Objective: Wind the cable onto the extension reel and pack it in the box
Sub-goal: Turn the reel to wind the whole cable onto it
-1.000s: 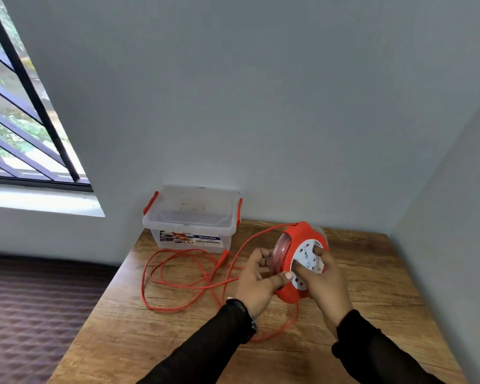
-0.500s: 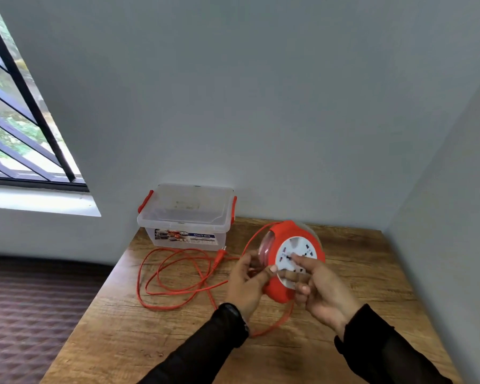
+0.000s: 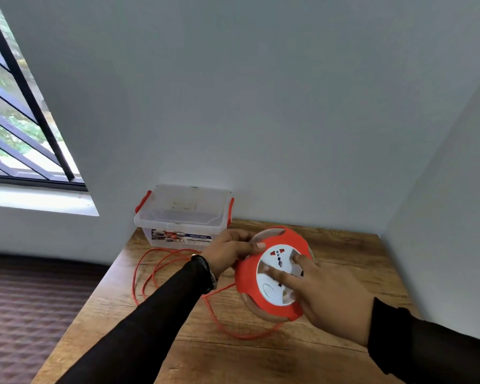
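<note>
Both my hands are on the reel [image 3: 272, 273], which I hold tilted above the wooden table [image 3: 261, 356], its white socket face turned up toward me. My left hand [image 3: 230, 252] grips the reel's upper left rim, fingers curled round the edge. My right hand [image 3: 324, 295] lies over the socket face with fingers spread and fairly straight, pressing on it. The orange cable [image 3: 150, 273] trails from under the reel, one loop curving below it, more loops lying loose on the table's left part near the edge. The clear box [image 3: 182, 217] with red latches stands at the table's far left corner, against the wall, lid on. Bare tabletop lies near me and to the right toward the side wall.
</note>
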Demonstrator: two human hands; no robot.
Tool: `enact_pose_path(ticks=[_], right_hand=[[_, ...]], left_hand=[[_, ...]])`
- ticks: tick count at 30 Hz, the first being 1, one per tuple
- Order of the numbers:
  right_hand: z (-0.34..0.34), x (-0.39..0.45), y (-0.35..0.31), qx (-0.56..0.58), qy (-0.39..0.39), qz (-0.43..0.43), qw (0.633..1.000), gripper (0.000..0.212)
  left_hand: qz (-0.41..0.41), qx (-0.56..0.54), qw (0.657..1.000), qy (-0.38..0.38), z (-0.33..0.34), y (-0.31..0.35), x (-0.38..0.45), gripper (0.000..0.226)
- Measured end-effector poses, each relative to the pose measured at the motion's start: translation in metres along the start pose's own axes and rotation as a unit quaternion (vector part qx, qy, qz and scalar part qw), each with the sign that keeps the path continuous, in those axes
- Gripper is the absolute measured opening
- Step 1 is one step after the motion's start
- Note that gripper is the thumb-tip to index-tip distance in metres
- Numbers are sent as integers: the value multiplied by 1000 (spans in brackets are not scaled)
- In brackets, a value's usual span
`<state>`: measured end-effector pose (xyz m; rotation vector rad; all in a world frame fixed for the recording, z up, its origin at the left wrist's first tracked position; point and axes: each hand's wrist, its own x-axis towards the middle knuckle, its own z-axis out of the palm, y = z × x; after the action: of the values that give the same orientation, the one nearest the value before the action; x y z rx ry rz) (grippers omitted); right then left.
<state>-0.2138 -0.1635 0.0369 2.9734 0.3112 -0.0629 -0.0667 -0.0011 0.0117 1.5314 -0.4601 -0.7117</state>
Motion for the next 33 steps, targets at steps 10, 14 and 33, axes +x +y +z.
enact_pose_path(ticks=[10,14,33], right_hand=[[29,13,15,-119,91,-7,989,66],[32,15,27,-100,86,-30,991,71],[44,26,26,347,161,274,883,69]], left_hand=[[24,86,996,-21,15,2,-7,24],[10,122,992,-26,19,1,-4,20],[59,-88,989,101,54,-26,-8,27]])
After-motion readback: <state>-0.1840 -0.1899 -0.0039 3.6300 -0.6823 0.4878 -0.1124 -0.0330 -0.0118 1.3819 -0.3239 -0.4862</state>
